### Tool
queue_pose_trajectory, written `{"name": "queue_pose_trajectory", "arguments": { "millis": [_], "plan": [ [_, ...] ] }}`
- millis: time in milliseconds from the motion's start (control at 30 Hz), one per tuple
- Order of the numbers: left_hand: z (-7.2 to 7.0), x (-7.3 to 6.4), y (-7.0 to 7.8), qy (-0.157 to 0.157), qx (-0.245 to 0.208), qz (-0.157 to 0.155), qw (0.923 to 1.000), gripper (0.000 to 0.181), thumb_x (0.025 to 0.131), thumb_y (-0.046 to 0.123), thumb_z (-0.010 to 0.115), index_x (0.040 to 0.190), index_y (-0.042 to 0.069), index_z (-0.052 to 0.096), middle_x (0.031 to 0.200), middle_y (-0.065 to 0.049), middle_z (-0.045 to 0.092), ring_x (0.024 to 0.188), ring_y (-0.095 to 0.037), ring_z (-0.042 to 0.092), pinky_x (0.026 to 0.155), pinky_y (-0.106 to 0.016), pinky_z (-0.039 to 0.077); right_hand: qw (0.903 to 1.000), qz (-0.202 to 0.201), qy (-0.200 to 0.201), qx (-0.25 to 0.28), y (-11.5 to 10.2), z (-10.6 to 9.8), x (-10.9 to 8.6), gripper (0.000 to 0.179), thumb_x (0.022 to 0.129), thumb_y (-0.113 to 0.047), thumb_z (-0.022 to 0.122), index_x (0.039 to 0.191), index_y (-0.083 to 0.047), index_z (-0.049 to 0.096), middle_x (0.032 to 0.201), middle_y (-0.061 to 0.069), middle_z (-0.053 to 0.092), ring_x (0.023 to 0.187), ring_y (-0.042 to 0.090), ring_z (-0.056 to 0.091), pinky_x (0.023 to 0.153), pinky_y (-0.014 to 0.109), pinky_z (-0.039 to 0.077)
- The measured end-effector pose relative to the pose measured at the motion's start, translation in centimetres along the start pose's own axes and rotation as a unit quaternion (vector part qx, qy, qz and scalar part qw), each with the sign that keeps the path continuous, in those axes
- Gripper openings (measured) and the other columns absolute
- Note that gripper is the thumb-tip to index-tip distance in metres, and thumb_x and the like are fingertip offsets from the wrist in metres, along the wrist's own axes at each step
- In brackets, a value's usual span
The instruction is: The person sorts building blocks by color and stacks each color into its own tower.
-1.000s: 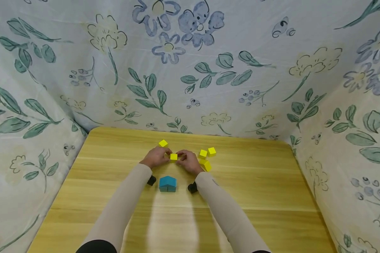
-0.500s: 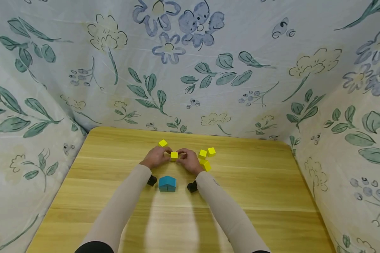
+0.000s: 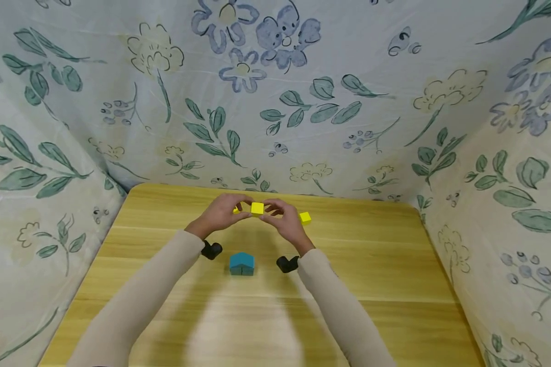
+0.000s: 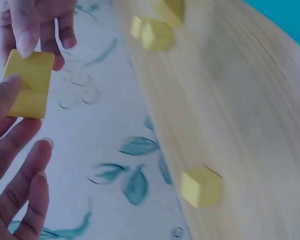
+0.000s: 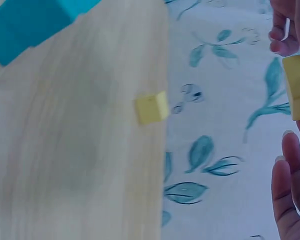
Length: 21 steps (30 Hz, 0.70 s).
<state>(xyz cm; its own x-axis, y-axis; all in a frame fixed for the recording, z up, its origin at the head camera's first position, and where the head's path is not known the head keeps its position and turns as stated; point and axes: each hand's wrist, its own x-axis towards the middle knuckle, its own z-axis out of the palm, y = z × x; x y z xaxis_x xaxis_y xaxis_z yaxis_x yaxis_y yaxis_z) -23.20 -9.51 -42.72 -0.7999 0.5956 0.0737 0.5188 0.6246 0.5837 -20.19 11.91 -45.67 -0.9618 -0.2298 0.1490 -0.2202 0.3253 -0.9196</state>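
Note:
A yellow block [image 3: 257, 209] is held up above the far part of the wooden table, between both hands. My left hand [image 3: 220, 211] pinches it from the left with thumb and fingertips. From the other side my right hand [image 3: 285, 221] grips it. In the left wrist view the block [image 4: 32, 85] shows a rectangular face, with a left thumb on it and a right thumb at its upper edge. Nearer the person stands a blue block shape [image 3: 242, 264] with a peaked top.
Another yellow cube [image 4: 202, 187] lies near the table's far edge, partly hidden behind the left hand in the head view. Several yellow blocks [image 4: 157, 35] lie on the right side. Flower-patterned cloth [image 3: 303, 127] hangs behind and beside the table [image 3: 372, 255].
Both hands have lifted the yellow block off the table and moved it up and slightly away. The right hand now covers most of the right-side yellow blocks in the head view.

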Motion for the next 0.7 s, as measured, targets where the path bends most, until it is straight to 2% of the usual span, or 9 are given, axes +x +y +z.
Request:
{"name": "queue_pose_trajectory", "arguments": {
  "millis": [133,267,400,533,700],
  "plan": [
    [-0.6,-0.8,2.5,0.030,0.000,0.016,0.9994,0.040,0.091,0.024,0.069,0.126,0.007,0.061,0.119,-0.009,0.065,0.092,-0.027,0.063,0.077,-0.039,0.053,0.9995,-0.028,0.015,0.002,-1.6,-1.1,-1.3,0.034,0.088,-0.011,0.071,0.119,-0.002,0.064,0.117,0.015,0.062,0.104,0.038,0.057,0.093,0.052,0.045],
    [0.0,-1.5,4.5,0.067,-0.013,0.028,0.9973,0.038,0.090,0.021,0.070,0.124,0.006,0.063,0.117,-0.009,0.066,0.086,-0.023,0.064,0.075,-0.037,0.053,0.9986,-0.043,0.031,-0.007,-2.2,-1.9,-2.8,0.033,0.087,-0.010,0.072,0.118,-0.002,0.065,0.116,0.014,0.063,0.102,0.037,0.058,0.090,0.054,0.045],
    [1.6,-2.2,6.2,0.097,-0.051,0.011,0.9939,0.037,0.088,0.018,0.071,0.123,0.007,0.063,0.117,-0.009,0.065,0.083,-0.020,0.063,0.073,-0.034,0.053,0.9981,-0.042,0.044,-0.010,-2.4,-2.7,-4.5,0.033,0.086,-0.009,0.073,0.117,-0.002,0.065,0.114,0.015,0.063,0.101,0.036,0.059,0.090,0.056,0.044],
    [3.6,-3.0,7.8,0.123,-0.105,-0.013,0.9867,0.037,0.087,0.015,0.072,0.122,0.008,0.064,0.117,-0.008,0.065,0.081,-0.018,0.063,0.065,-0.027,0.052,0.9983,-0.026,0.052,-0.006,-2.3,-3.3,-6.4,0.033,0.085,-0.006,0.074,0.116,0.000,0.065,0.113,0.017,0.063,0.101,0.036,0.058,0.093,0.056,0.043],
    [6.6,-4.0,9.0,0.150,-0.152,-0.018,0.9768,0.037,0.086,0.013,0.072,0.122,0.008,0.065,0.117,-0.009,0.065,0.078,-0.017,0.063,0.060,-0.022,0.051,0.9988,0.006,0.049,0.001,-1.6,-3.7,-8.7,0.034,0.084,-0.004,0.073,0.117,0.001,0.065,0.115,0.018,0.062,0.102,0.037,0.058,0.095,0.056,0.042]
  ]
}}
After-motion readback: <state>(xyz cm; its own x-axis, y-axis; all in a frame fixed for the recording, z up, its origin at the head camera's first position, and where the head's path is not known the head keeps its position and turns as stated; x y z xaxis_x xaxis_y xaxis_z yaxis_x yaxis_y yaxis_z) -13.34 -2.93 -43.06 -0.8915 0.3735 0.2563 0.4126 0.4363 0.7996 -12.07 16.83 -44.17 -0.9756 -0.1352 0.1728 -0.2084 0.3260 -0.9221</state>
